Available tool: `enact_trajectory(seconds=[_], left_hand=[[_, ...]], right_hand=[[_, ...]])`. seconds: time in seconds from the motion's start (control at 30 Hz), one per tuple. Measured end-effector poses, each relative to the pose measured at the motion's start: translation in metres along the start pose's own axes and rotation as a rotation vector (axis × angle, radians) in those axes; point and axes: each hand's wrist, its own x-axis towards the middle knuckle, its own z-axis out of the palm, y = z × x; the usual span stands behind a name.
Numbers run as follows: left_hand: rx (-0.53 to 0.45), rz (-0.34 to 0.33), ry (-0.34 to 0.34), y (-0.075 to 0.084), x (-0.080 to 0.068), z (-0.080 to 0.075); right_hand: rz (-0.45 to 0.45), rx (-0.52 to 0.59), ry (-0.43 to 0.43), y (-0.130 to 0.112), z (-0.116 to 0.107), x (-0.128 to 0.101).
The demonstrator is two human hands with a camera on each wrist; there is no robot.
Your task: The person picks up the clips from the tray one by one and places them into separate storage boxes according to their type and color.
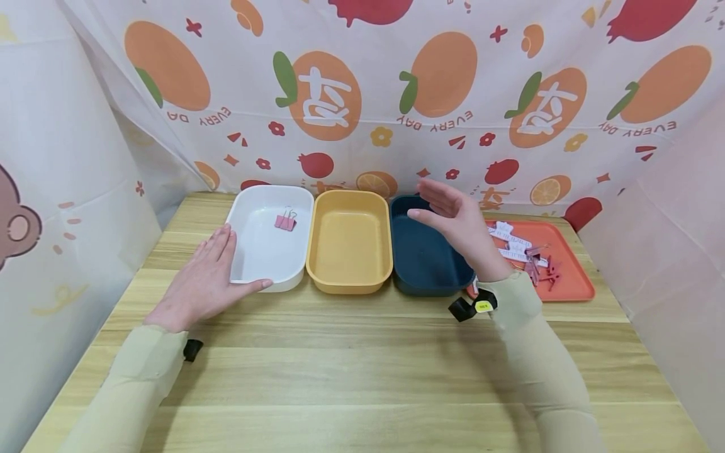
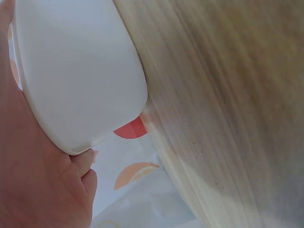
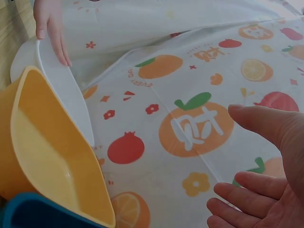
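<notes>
Backdrop: fruit-print curtain [image 1: 362, 94] hanging behind a wooden desk [image 1: 362, 365]; legible print reading "EVERY DAY", shown inverted, plus a white character on the oranges. Left hand [image 1: 206, 280] lying flat, fingers straight, against the near left corner of the white tray [image 1: 270, 236], which is holding one pink binder clip [image 1: 286, 220]. Right hand [image 1: 459, 223] hovering open and empty over the navy tray [image 1: 427, 251]; yellow tray [image 1: 350, 242] sitting between the hands. Orange tray [image 1: 566, 264] of clips lying right of the right hand. Risk, as judged: the left hand's pressure nudging the white tray into the yellow one.
</notes>
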Motion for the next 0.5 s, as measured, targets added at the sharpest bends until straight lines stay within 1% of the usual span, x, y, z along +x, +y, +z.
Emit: enact_trajectory(seconds=[0.23,0.5], left_hand=[[-0.001,0.002,-0.001,0.001,-0.001,0.0],[-0.002,0.001,-0.002,0.001,-0.001,-0.001]], right_hand=[[0.054,0.003,0.069,0.003,-0.023,-0.007],[0.097,-0.026,0.117,0.008,-0.045,-0.012]])
